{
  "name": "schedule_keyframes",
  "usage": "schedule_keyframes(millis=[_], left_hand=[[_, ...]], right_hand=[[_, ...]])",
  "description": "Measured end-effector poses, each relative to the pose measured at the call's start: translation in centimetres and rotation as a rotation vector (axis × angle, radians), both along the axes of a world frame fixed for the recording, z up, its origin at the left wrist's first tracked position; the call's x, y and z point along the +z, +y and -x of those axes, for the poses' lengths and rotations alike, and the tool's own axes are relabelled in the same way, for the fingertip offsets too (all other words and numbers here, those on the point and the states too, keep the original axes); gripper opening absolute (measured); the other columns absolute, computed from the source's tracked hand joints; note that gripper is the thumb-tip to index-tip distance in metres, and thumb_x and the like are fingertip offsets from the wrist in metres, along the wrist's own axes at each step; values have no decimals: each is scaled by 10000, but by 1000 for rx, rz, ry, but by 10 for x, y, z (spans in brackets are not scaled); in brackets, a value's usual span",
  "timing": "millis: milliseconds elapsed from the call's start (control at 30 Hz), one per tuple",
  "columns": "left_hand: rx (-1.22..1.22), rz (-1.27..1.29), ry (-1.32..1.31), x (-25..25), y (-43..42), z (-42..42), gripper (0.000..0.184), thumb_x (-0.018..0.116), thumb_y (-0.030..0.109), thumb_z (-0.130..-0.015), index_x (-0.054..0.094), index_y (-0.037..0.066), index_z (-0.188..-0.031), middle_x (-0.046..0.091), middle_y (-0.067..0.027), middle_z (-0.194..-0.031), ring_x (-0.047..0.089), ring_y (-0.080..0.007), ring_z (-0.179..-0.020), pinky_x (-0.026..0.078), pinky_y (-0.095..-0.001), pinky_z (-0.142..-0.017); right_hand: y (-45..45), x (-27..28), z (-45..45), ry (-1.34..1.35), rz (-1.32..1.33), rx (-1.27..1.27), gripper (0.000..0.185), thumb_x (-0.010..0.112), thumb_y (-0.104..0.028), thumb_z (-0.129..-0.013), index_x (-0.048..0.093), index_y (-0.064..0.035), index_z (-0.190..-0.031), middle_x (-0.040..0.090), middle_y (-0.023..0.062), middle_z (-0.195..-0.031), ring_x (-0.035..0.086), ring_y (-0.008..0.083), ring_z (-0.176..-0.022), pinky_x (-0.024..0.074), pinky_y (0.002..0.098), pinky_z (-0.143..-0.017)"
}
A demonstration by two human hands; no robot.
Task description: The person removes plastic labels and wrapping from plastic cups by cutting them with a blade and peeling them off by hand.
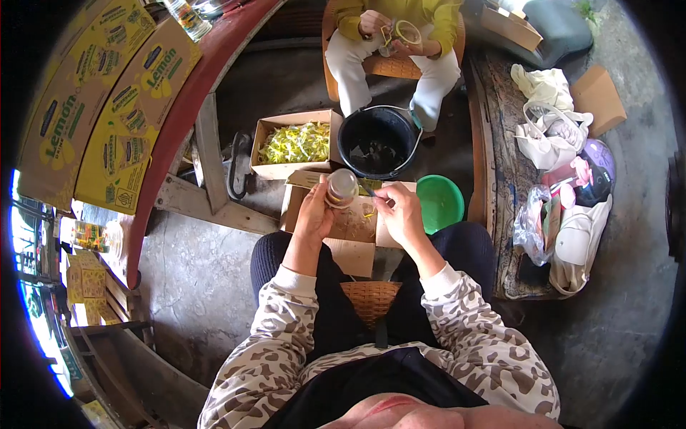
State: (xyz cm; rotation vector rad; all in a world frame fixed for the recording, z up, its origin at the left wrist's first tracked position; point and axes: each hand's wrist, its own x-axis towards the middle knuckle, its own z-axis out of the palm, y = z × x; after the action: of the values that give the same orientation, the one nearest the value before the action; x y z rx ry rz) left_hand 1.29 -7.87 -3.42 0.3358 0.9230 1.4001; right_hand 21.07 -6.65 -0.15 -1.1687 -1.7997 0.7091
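Observation:
My left hand is wrapped round a small clear plastic jar with a pale round end turned up towards me. In my right hand is a slim dark tool, pinched between thumb and fingers; it looks like a small knife. Its tip points at the jar's right side, and I cannot tell whether it touches. Below both hands lies an open cardboard box with a few yellow scraps inside.
A box of yellow-green strips and a black bucket of dark liquid stand ahead, beside a green basin. Opposite sits a person handling a clear container. Lemon cartons line the left; bags lie on the right bench.

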Motion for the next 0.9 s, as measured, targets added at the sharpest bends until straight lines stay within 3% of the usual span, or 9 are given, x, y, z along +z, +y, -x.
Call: schedule_keyframes(millis=[133,200,267,300,433,500,633,833,900], left_hand=[[-37,-87,-57,1,-1,-2,274,459,300,-1030,574,59,-1093,614,-50,-1004,624,-161,-882,574,-374,-786],[-102,-60,60,10,-6,-3,245,494,302,-1017,598,80,-1005,600,-18,-926,596,-122,-829,556,-329,-762],[-144,-90,42,5,-6,-2,264,492,310,-1017,589,66,-1042,602,-23,-956,593,-134,-874,535,-322,-810],[-186,-121,24,7,-5,-3,288,490,319,-1016,579,52,-1080,603,-28,-985,591,-145,-918,513,-315,-858],[-127,-28,127,18,-5,-13,290,489,312,-1018,577,50,-1106,606,-33,-991,593,-153,-931,512,-321,-860],[-116,15,112,24,-4,-16,247,519,285,-1008,599,53,-1029,607,-38,-941,612,-142,-868,547,-345,-810],[-154,24,74,30,-4,-15,230,517,235,-1008,602,28,-1060,610,-45,-952,618,-145,-886,549,-345,-805],[-143,-109,347,18,-4,-13,222,565,179,-980,626,-8,-1082,649,-58,-901,650,-159,-829,538,-287,-711],[-140,-138,915,26,-6,-16,212,609,155,-944,659,-33,-1030,679,-83,-814,664,-161,-740,521,-283,-670]], right_hand=[[3,2,-3,95,78,-7,92,711,-39,-788,673,-1,-864,639,107,-779,656,228,-666,504,324,-613],[5,3,-5,156,128,-3,102,712,-37,-791,676,6,-877,639,101,-788,651,201,-666,502,312,-615],[7,2,-7,199,197,4,124,707,-32,-808,683,12,-921,644,92,-820,637,160,-681,496,286,-618],[7,2,-7,199,198,4,124,707,-32,-808,683,12,-921,644,92,-820,637,160,-681,496,286,-618],[5,5,-6,190,214,75,137,693,-24,-823,689,2,-958,655,96,-847,639,165,-685,495,278,-618],[5,4,-6,155,214,75,149,693,-21,-820,690,-1,-968,655,98,-845,639,169,-684,495,279,-615],[11,5,-12,113,80,25,154,697,-13,-798,695,-8,-953,650,113,-840,650,208,-679,496,296,-594],[24,10,-24,48,4,-84,88,721,-44,-775,717,-32,-862,638,109,-752,646,228,-631,488,327,-561],[24,11,-23,58,3,-86,80,720,-42,-773,713,-35,-853,635,108,-749,640,237,-622,482,336,-554]])
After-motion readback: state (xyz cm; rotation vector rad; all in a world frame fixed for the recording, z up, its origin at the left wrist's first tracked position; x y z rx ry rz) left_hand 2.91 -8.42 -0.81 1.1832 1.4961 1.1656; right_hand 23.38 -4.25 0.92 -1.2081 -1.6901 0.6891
